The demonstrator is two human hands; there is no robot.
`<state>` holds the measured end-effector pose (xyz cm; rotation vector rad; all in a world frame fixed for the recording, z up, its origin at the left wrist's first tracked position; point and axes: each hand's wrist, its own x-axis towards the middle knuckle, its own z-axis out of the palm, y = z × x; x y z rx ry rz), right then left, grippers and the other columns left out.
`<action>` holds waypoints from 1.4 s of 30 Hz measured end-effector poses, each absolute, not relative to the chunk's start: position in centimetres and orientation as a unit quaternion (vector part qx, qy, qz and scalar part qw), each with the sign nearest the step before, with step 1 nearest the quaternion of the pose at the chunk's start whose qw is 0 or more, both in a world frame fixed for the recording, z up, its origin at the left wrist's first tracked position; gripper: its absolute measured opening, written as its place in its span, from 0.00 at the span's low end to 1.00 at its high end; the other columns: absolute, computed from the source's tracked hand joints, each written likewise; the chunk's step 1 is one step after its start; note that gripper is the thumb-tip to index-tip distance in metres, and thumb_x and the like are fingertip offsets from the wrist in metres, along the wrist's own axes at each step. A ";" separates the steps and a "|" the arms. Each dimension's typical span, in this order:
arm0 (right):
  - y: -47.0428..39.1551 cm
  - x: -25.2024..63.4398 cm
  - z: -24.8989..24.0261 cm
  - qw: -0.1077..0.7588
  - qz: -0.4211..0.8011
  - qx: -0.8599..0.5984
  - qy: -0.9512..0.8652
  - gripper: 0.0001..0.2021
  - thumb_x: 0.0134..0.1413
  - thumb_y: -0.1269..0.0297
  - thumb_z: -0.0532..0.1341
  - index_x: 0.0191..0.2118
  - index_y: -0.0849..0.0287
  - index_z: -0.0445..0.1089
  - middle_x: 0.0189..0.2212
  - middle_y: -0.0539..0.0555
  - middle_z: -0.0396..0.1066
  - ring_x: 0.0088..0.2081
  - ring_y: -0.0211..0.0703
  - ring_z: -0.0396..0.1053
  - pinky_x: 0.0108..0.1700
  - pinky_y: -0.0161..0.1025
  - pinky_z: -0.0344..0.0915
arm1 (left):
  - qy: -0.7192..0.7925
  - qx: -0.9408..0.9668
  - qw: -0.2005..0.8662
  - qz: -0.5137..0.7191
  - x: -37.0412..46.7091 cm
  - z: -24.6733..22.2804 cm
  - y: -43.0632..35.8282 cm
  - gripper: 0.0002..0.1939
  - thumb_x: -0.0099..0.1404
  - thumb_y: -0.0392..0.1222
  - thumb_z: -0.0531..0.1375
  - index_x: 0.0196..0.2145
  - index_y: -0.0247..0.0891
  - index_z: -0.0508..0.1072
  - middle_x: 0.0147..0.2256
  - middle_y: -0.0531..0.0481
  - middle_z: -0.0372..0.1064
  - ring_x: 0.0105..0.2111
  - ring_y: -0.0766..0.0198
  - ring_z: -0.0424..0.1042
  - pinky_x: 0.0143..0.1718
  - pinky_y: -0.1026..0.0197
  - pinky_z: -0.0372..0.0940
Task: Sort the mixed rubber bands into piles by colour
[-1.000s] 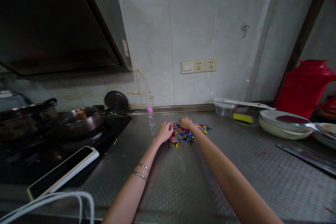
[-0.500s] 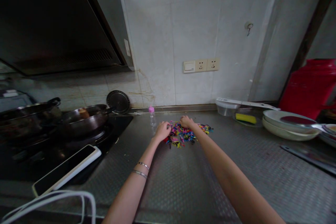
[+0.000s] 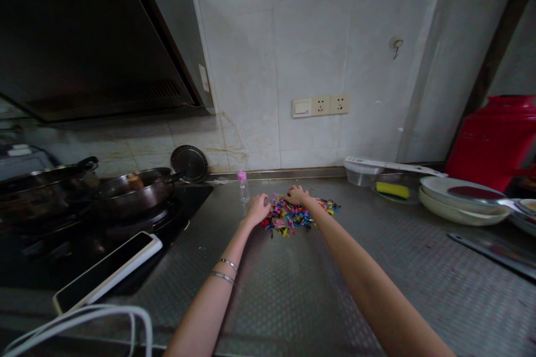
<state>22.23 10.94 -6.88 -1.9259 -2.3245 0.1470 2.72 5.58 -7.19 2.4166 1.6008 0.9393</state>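
Note:
A loose pile of small, bright, loop-like hair ties (image 3: 288, 216) lies spread on the metal counter. At the pile's left edge is my left hand (image 3: 258, 209), its fingers slightly bent and apart, with nothing visible in them. My right hand (image 3: 296, 195) rests over the far side of the pile, palm down and fingers spread, hiding some pieces. Just behind my left hand stands a small clear bottle with a pink cap (image 3: 243, 185), upright and untouched.
On the left, a phone-like white device (image 3: 109, 270) lies across the stove edge, near a pan (image 3: 136, 192) and a white cable (image 3: 104, 312). To the right are a plastic tub (image 3: 360, 172), a yellow sponge (image 3: 392, 189), stacked plates (image 3: 460, 212) and a dark-handled flat utensil (image 3: 489, 254).
My right hand has shifted slightly left, and its fingers look more spread. My left hand's fingers have loosened a little. The pile looks nearly the same.

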 end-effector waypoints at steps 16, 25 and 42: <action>7.6 26.9 -4.4 0.288 0.045 -0.571 -0.767 0.21 0.49 0.57 0.50 0.20 0.69 0.70 0.13 0.49 0.55 0.20 0.32 0.54 0.23 0.30 0.45 | 0.531 0.714 0.048 0.455 1.5 -5.8 6.2 0.09 0.54 0.30 0.51 0.27 0.34 0.71 0.29 0.48 0.69 0.30 0.66 0.67 0.35 0.63 0.61; 2.8 29.0 -5.6 0.387 0.038 -0.565 -0.728 0.23 0.51 0.54 0.47 0.17 0.65 0.66 0.14 0.50 0.61 0.19 0.33 0.55 0.23 0.30 0.47 | 0.557 0.547 -0.062 0.622 -1.8 -4.3 6.5 0.12 0.50 0.35 0.57 0.36 0.36 0.66 0.35 0.47 0.63 0.38 0.60 0.63 0.42 0.58 0.58; 1.2 33.9 -6.5 0.483 -0.008 -0.643 -0.594 0.23 0.51 0.54 0.46 0.18 0.63 0.69 0.15 0.54 0.66 0.19 0.36 0.61 0.23 0.31 0.51 | 0.615 0.596 0.163 0.490 -3.2 -9.4 10.3 0.39 0.47 0.44 0.64 0.54 0.31 0.52 0.48 0.36 0.62 0.47 0.55 0.64 0.48 0.56 0.56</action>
